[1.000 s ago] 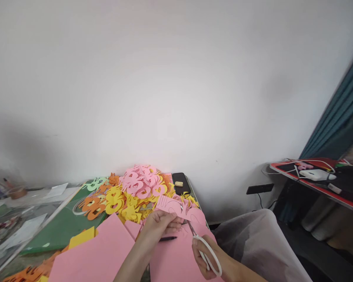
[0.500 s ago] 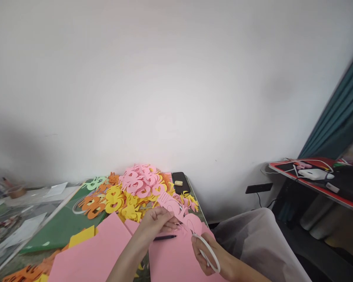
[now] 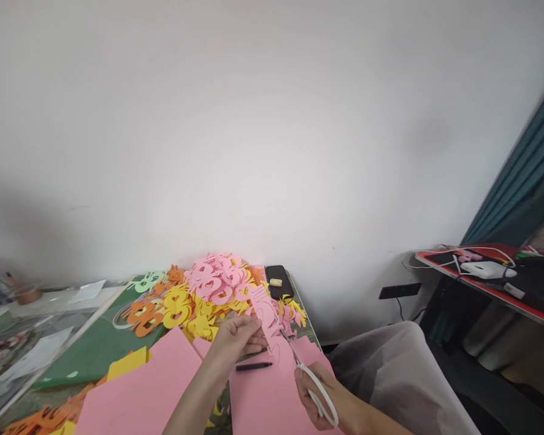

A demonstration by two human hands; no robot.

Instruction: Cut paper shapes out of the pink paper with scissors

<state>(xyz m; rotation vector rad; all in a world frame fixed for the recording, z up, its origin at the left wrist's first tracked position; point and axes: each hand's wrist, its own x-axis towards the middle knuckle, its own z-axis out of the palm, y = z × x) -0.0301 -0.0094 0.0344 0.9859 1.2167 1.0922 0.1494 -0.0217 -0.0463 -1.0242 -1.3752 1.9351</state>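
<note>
My left hand (image 3: 236,342) pinches a piece of pink paper (image 3: 269,319) and holds it up over the table. In my right hand (image 3: 316,393) are white-handled scissors (image 3: 312,379), fingers through the loops, the blades reaching into the pink piece. A black pen (image 3: 252,366) lies on a flat pink sheet (image 3: 272,399) just under my hands. Another pink sheet (image 3: 149,389) lies to the left.
A heap of pink, yellow, orange and green cut-out shapes (image 3: 199,299) covers the green mat (image 3: 93,353) behind my hands. A black phone (image 3: 278,281) with a small eraser on it lies at the table's far right corner. A red-edged desk (image 3: 489,272) stands at right.
The left hand has turned the pink piece more upright, and the scissors have followed it a little to the left. The view shifted slightly.
</note>
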